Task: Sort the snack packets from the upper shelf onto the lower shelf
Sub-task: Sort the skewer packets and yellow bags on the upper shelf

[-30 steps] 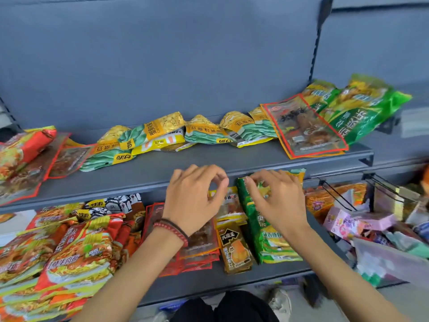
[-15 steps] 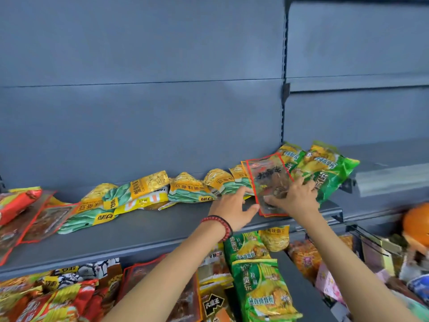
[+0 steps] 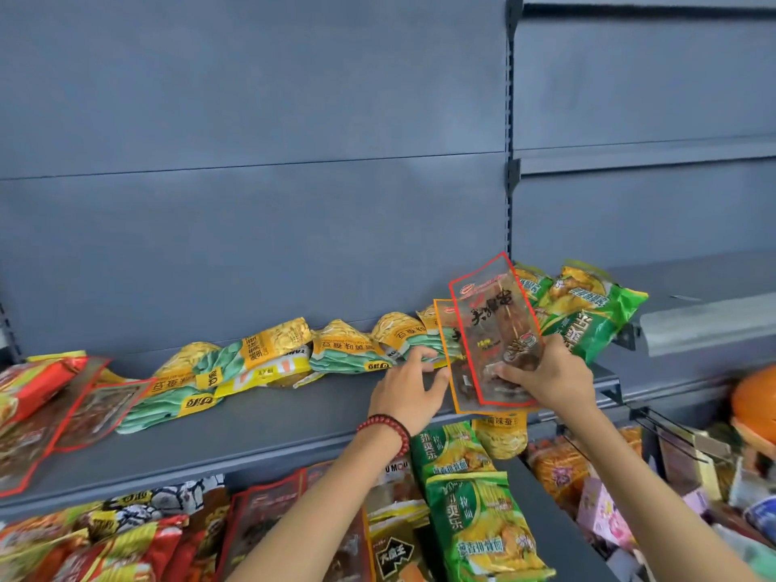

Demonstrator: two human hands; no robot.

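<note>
The right hand point(image 3: 546, 378) grips a flat clear plastic snack packet with a red border point(image 3: 493, 325), tilted above the grey upper shelf point(image 3: 260, 422); the left hand point(image 3: 409, 388) hovers beside it, fingers spread.

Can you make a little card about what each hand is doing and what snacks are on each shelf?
right hand: grips a red-edged clear packet, held up before the upper shelf
left hand: open, beside that packet, holds nothing
upper shelf: yellow-and-teal packets in a row, green bags at right
lower shelf: green packets, red packets
</note>
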